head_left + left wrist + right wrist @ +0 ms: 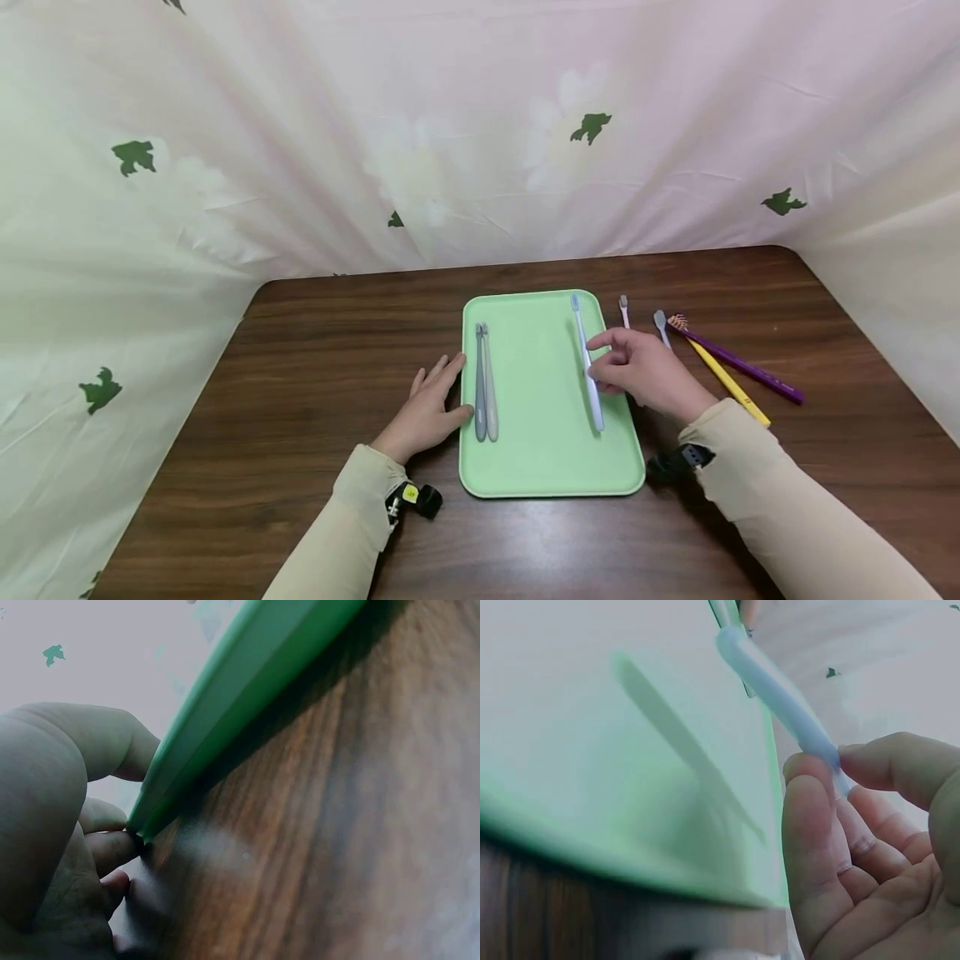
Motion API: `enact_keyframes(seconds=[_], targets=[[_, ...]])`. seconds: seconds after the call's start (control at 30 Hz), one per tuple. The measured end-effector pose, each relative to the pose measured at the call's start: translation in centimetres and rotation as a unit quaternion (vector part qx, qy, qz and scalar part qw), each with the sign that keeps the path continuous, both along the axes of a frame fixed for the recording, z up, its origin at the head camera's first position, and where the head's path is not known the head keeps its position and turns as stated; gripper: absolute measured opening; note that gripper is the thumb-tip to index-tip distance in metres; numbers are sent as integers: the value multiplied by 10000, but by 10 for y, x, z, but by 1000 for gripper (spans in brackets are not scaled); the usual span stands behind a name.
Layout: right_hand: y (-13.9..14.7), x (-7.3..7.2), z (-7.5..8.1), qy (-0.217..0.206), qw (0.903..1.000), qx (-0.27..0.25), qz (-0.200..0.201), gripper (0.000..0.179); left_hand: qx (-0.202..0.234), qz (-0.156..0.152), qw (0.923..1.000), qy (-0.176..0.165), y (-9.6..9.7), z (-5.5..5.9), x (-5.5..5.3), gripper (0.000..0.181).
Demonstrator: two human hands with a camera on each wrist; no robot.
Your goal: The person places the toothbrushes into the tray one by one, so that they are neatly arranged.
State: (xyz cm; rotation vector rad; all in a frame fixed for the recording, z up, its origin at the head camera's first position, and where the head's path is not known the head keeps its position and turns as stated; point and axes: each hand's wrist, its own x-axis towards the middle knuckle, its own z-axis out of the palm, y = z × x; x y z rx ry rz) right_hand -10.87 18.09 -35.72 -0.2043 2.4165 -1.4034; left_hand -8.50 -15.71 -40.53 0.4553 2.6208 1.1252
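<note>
In the head view a light blue toothbrush (594,400) is pinched between the thumb and fingers of my right hand (648,371), over the right part of a green tray (536,471). In the right wrist view the handle of this toothbrush (780,697) hangs above the tray, its shadow falling on the surface. Two grey toothbrushes, a darker one (481,392) and a lighter one (491,396), lie side by side along the tray's left side. My left hand (427,412) rests at the tray's left edge, fingers extended, thumb on the rim (180,735).
Right of the tray lie a pale pink toothbrush (624,310) and a grey-blue toothbrush (661,322), both partly hidden by my right hand. Farther right, a purple toothbrush (750,369) crosses a yellow one (727,381). A patterned curtain (465,150) hangs behind the wooden table (337,358).
</note>
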Motion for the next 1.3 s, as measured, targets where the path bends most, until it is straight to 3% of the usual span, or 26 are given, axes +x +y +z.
enact_keyframes(seconds=[0.47,1.07,1.3], targets=[[-44,-18,-5,-500,9962,-718,-1,34,31,-6,10000,15,-1,1,0,78],[-94,-32,-14,-720,9921,-1024,78,28,-24,19,10000,17,-2,-2,0,77],[-98,-31,-31,-893,9875,-1290,-166,28,-49,14,10000,-72,-1,-1,-1,77]])
